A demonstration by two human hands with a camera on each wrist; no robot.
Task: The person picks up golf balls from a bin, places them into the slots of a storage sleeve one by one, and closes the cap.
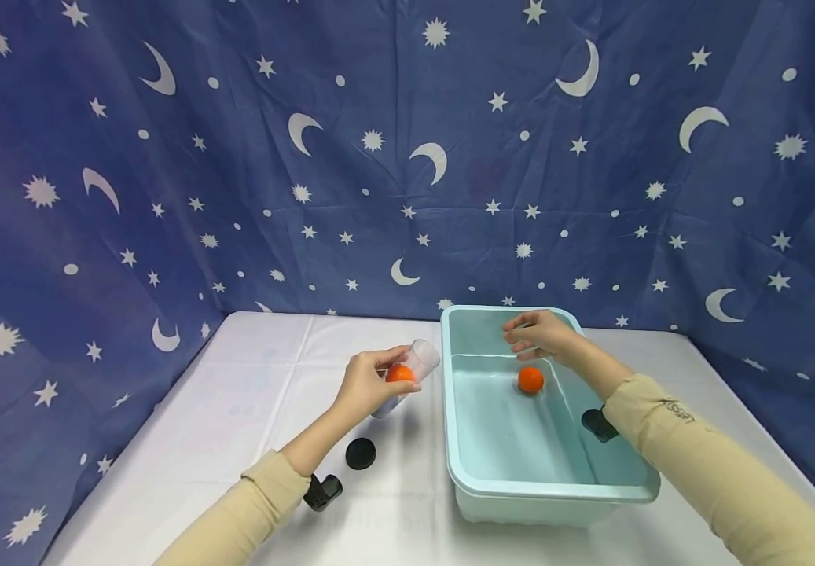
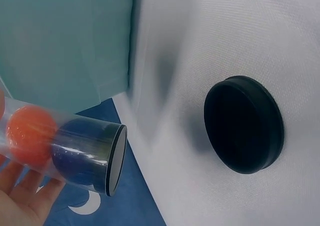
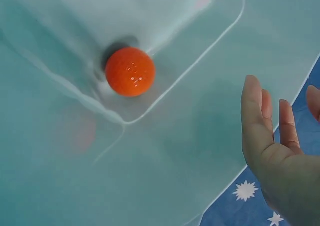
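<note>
My left hand (image 1: 365, 387) grips a clear plastic tube (image 1: 424, 356), held tilted above the white table just left of the tub. Inside the tube are an orange ball (image 2: 31, 135) and, towards its black-rimmed end, a dark blue ball (image 2: 75, 148). Over the far part of a pale turquoise tub (image 1: 452, 417) hovers my right hand (image 1: 547, 336), fingers loosely bent and holding nothing. Below it, another orange ball (image 3: 130, 72) lies on the tub floor near a corner. A round black lid (image 2: 245, 126) rests on the table below the left hand.
The tub stands on the right half of a table with a white cloth (image 1: 230, 401). Behind and beside the table hangs a blue curtain (image 1: 350, 189) with white moons and stars. Its walls rise between the left hand and the ball inside.
</note>
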